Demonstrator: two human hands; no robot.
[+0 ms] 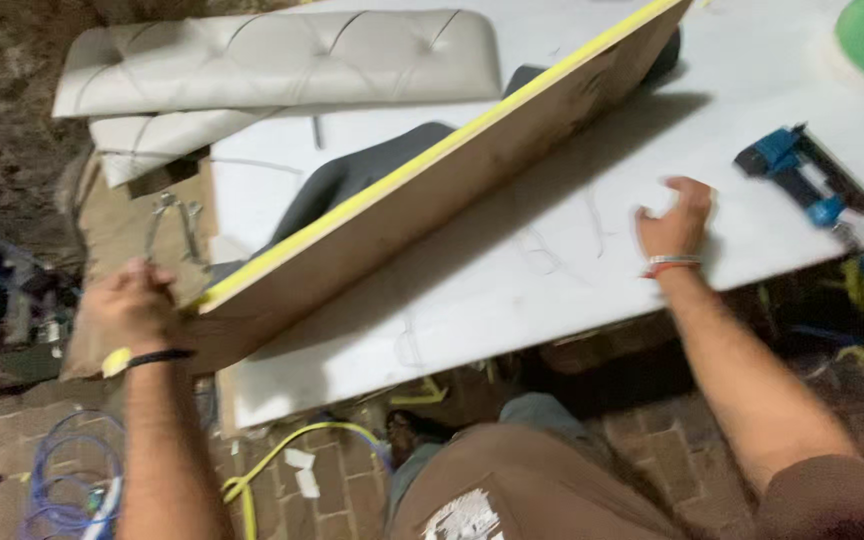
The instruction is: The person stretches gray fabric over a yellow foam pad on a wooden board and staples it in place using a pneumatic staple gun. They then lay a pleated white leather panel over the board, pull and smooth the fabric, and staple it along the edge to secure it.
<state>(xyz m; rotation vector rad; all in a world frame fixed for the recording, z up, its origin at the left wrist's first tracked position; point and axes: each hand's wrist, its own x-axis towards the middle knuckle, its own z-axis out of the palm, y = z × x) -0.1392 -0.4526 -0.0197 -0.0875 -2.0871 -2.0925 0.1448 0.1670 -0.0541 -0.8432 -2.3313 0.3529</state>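
Your left hand (pixel 130 305) is closed around the low left end of the board (pixel 432 205), fingers curled over its edge, wrist with a black band and a yellow one, forearm running straight up from the bottom of the frame. The board is a long wooden panel with a yellow strip along its top edge; it stands tilted on its long edge, running diagonally across the white table (pixel 572 270) from your left hand up toward the top right. Behind it lies grey fabric (pixel 352 175), and further back a tufted white cushion (pixel 272 60) over a second one. A pair of metal pliers (pixel 174 222) lies just past your left hand. Your right hand (pixel 676 225) is open, fingers spread and slightly bent, holding nothing, resting on or just over the bare table; blur hides whether it touches. Right arm reaches in from the lower right. A blue stapler (pixel 802 178) lies near that hand, apart from it.
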